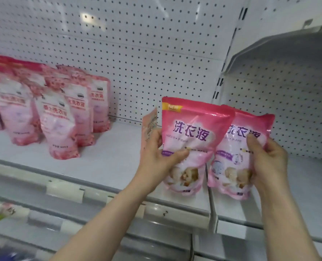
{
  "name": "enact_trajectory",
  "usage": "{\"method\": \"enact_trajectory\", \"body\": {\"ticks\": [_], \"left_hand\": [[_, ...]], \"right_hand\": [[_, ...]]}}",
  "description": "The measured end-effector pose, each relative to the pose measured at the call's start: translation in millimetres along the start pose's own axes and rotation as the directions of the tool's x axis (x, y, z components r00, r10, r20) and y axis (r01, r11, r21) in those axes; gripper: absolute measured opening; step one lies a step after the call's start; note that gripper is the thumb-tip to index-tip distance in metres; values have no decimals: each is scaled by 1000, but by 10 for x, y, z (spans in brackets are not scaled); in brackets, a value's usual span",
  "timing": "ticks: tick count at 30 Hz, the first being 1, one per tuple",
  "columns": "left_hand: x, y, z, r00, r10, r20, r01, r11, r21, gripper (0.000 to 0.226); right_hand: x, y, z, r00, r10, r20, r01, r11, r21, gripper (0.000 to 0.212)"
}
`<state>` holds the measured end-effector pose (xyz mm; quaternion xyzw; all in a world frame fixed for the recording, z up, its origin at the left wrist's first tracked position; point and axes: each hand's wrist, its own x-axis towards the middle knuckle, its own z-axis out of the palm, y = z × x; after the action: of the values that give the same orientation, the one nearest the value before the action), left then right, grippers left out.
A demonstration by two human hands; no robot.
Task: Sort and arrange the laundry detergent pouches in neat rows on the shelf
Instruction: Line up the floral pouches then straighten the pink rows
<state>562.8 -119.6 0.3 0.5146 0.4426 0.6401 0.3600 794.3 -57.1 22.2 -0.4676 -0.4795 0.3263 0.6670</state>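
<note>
At a white shop shelf [109, 157], we hold up two pink detergent pouches, one in each hand, above its front edge. Our left hand [162, 159] grips the left pouch [190, 129] at its waist, thumb across the front and fingers curled behind. A third pouch [149, 125] shows edge-on there, seemingly caught in the same grip. Our right hand [267, 162] clasps the right pouch [237, 147] by its side, thumb on the front; the two pouches overlap slightly. The packs look soft, glossy and liquid-filled, so we judge them weighty for their size and prone to sag and slip. A hold around the middle, or a hand beneath the base, should serve best, and the flat bottom should let them stand. More pink pouches [49, 110] stand in a loose cluster at the shelf's left, some leaning. Behind runs a white pegboard wall [137, 44]; a price rail [66, 187] lines the front edge, and another bay [316, 185] adjoins at right.
</note>
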Motion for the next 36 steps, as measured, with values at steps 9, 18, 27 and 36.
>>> {"method": "enact_trajectory", "body": {"ticks": [9,18,27,36], "left_hand": [[-378,112,-1182,977,-61,-204,40,994,-106,58],[-862,325,-3016,965,-54,-256,30,995,-97,58],[-1041,288,-4828,901,-76,-427,74,997,-21,68],[-436,284,-6041,850,10,-527,19,999,51,60]], "right_hand": [[-901,-218,916,980,76,181,-97,989,113,1],[-2079,-382,2221,961,104,255,-157,967,199,3],[-2958,-270,3667,938,95,333,-177,958,224,3],[-3037,-269,5046,915,28,402,-140,958,251,6]]}}
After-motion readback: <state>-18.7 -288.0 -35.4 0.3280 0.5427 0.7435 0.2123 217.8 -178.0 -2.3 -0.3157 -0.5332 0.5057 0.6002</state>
